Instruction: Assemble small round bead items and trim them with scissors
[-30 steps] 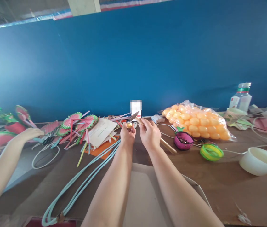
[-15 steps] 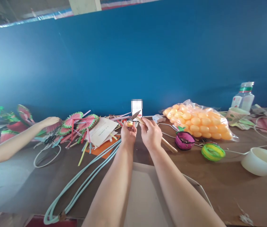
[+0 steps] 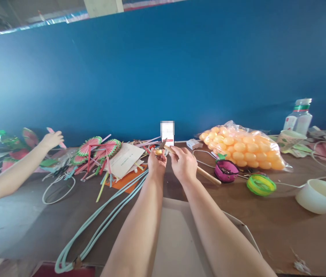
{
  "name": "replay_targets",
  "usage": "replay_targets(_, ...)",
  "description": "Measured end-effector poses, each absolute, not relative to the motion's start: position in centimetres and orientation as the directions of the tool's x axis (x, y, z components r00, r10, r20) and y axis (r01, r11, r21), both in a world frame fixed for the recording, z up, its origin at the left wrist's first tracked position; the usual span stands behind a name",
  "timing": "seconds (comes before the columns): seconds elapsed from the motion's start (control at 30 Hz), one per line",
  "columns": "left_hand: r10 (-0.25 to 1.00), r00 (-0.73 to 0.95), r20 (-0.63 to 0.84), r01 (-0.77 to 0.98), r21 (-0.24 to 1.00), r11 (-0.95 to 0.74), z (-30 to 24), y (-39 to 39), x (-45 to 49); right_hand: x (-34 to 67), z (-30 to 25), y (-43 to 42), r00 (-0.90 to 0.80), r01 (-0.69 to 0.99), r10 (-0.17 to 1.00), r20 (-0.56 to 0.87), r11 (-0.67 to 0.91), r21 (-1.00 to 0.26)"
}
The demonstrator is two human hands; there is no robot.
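My left hand (image 3: 157,163) is closed around a small, rounded yellow-gold piece (image 3: 158,152), held up at its fingertips; its exact kind is too small to make out. Beside it, my right hand (image 3: 184,163) grips a hammer by its wooden handle (image 3: 209,176), which slants down to the right. The dark pointed metal head (image 3: 163,143) is close to the gold piece; I cannot tell whether they touch. Just behind both hands stands a phone (image 3: 167,134) with a lit, partly blurred screen. A purple pouch (image 3: 226,171) with small dark bits inside sits right of the handle.
At left, another person's hand (image 3: 52,139) holds a pink strip (image 3: 62,144). Watermelon-patterned paper fans (image 3: 108,149), a paper sheet (image 3: 125,159) and pale blue tubing (image 3: 105,213) lie nearby. Rightward are a bag of orange capsules (image 3: 243,148), green-yellow rings (image 3: 261,185) and a white bowl (image 3: 321,196).
The hammer's head has tipped lower and its handle end has shifted slightly right. My left hand keeps its place. The other person's hand has lifted leftward with a pink strip.
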State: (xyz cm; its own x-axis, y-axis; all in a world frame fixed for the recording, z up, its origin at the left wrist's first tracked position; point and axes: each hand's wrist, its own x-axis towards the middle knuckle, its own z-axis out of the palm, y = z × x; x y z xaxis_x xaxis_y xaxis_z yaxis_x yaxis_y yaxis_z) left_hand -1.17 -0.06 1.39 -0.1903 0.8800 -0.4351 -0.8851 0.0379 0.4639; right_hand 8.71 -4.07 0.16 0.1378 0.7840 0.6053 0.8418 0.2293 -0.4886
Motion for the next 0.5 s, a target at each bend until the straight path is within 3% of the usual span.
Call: replay_targets(0.5,0.849,-0.187,-0.494,-0.865,0.492,0.096,1.26,-0.01,-1.33,8.69,0.21,-4.11,0.137,0.844,0.821,0.554,0.196,-0.499)
